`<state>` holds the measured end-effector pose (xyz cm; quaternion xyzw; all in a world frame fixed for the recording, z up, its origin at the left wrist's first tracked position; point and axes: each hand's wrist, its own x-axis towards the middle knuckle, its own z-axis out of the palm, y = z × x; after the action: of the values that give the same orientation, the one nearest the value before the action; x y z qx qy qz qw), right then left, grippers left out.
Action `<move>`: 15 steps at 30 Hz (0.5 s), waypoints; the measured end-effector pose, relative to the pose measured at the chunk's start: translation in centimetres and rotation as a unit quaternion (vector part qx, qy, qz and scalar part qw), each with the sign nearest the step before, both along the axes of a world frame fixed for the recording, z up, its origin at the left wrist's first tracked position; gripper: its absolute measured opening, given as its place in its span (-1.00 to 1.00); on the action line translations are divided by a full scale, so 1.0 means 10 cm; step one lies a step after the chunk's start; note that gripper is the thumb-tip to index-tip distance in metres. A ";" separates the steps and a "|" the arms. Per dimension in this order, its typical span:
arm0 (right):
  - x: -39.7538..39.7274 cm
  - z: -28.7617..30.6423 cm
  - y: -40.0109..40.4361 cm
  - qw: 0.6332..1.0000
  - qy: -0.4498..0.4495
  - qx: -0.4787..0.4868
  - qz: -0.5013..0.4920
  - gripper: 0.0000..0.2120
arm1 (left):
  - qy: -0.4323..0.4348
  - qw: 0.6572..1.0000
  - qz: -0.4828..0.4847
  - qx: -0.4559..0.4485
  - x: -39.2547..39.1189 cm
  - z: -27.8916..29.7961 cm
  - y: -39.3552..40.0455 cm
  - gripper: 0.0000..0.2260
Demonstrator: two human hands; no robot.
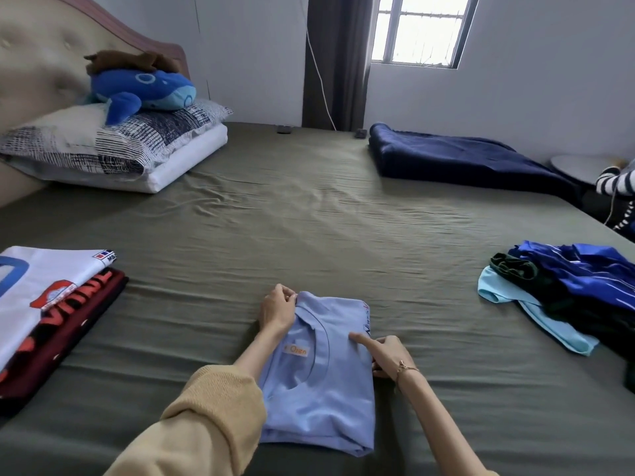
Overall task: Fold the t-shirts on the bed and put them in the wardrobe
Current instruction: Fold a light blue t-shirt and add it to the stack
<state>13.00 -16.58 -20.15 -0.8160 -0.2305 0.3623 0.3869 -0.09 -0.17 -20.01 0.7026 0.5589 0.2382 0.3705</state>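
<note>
The bed [309,207] carries a folded stack [51,304] at left, an unfolded pile [567,297] at right; the wardrobe is unseen. The light-blue shirt [326,389] lies folded at centre, left hand [276,309] pinching its far corner, right hand [385,352] pinching its edge

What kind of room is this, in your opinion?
Most likely a bedroom in a home. There is a wide bed with a padded headboard, stacked pillows with a plush whale on top, and t-shirts laid out for folding.
</note>
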 end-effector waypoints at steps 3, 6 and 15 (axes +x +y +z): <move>0.01 -0.04 0.00 1.000 -0.011 -0.007 0.021 -0.52 | -0.039 0.998 0.052 0.000 -0.03 0.05 -0.04 -0.74; 0.00 -0.03 -0.01 0.999 -0.015 -0.013 0.050 -0.55 | 0.009 0.995 0.078 -0.061 -0.13 0.12 -0.10 -0.49; -0.28 0.14 -0.11 0.963 0.230 0.143 0.003 -0.65 | 0.131 0.975 -0.095 -0.150 -0.43 0.23 -0.48 -0.35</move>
<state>10.16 -17.67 -18.80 -0.6461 -0.1866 0.5047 0.5412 -4.40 -4.93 -17.72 0.7143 0.5623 0.0210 0.4161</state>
